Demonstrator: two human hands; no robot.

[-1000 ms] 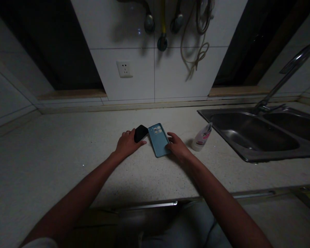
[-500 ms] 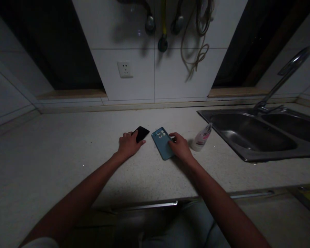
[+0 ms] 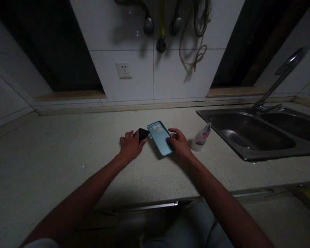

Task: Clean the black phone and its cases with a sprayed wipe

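A light blue phone case [image 3: 160,137] with camera cut-outs at its far end is tilted up off the pale countertop [image 3: 67,151], gripped at its near right corner by my right hand [image 3: 180,144]. Just to its left lies a black phone [image 3: 142,133], mostly covered by my left hand [image 3: 130,145], whose fingers lie over and around its near end. The two hands are close together in the middle of the counter.
A small white bottle with a pink label [image 3: 201,137] stands right of my right hand. Beyond it is a steel double sink [image 3: 250,132] with a tap [image 3: 281,77]. A wall socket [image 3: 123,70] and hanging hoses [image 3: 193,41] are on the tiled wall behind.
My right hand has lifted the blue case so its far end tips up. My left hand has slid further over the black phone, hiding more of it.
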